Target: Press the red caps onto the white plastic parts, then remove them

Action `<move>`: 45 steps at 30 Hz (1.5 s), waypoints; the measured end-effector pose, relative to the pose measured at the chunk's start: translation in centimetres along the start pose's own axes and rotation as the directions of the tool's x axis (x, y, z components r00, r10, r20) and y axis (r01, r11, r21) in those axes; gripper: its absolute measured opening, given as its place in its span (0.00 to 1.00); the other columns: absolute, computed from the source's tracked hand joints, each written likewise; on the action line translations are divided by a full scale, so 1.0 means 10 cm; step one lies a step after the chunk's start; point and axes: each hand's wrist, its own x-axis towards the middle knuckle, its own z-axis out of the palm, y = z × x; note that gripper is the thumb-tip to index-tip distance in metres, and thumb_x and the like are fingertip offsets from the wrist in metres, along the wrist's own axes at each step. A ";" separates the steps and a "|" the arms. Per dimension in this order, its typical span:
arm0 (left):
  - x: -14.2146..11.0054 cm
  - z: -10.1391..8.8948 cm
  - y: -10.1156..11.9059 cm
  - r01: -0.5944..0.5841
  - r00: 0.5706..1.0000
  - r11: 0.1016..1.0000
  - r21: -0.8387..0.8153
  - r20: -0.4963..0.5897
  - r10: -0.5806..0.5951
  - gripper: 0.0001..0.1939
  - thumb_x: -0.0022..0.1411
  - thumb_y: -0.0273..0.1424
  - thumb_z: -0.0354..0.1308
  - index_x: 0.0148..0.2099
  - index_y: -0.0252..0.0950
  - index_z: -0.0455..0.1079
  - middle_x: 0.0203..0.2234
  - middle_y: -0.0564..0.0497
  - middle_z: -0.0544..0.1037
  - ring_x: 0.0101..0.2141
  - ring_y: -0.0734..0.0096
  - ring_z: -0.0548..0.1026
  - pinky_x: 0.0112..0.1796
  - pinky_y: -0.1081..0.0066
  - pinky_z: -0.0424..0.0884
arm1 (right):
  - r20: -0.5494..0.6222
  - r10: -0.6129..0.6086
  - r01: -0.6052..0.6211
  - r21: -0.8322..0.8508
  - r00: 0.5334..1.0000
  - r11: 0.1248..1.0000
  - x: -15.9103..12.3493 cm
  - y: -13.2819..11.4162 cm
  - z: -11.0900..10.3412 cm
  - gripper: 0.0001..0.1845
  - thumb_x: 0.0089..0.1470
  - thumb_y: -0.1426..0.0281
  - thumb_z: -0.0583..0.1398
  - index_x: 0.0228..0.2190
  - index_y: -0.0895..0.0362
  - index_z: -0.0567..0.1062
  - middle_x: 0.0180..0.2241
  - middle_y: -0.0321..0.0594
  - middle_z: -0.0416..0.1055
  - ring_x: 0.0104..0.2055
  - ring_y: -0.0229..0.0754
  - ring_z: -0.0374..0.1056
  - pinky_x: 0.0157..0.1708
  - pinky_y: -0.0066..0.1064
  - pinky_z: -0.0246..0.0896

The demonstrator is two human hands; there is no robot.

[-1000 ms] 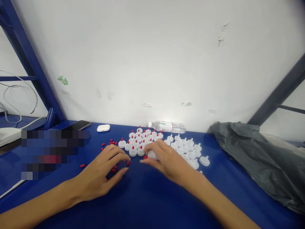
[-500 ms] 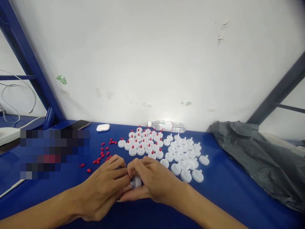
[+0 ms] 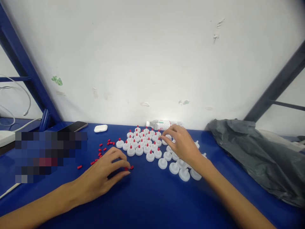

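Observation:
My left hand (image 3: 107, 173) hovers low over the blue table, its thumb and fingers curled but apart. A small red tip cap (image 3: 126, 169) shows between its fingertips, and a second red tip cap (image 3: 132, 167) lies just beyond them; a firm grip is not visible. My right hand (image 3: 182, 144) reaches over the white nozzle caps (image 3: 174, 168), hiding some of them. Its thumb and index fingertips are slightly apart, beside the group of red-tipped nozzle caps (image 3: 139, 150), and nothing shows between them.
Loose red tip caps (image 3: 100, 150) lie scattered beyond my left hand. A clear bottle (image 3: 162, 124) rests along the wall. At the back left are a white earbud case (image 3: 100, 128) and a phone (image 3: 79, 126). A dark plastic bag (image 3: 252, 152) covers the right side of the table (image 3: 143, 203).
Both hands were together around a white nozzle cap; now they are apart. My right hand has moved up and right over the caps. Red tip caps show by my left fingertips.

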 end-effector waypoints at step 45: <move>-0.04 -0.04 0.10 -0.010 0.993 0.993 0.114 -0.116 0.023 0.09 0.72 0.26 0.54 0.52 0.41 0.68 0.43 0.48 0.75 0.46 0.63 0.70 0.49 0.63 0.69 | 0.153 -0.306 0.251 0.299 0.940 0.921 -0.12 -0.54 0.07 0.04 0.68 0.71 0.58 0.44 0.53 0.73 0.43 0.41 0.77 0.46 0.44 0.72 0.48 0.36 0.67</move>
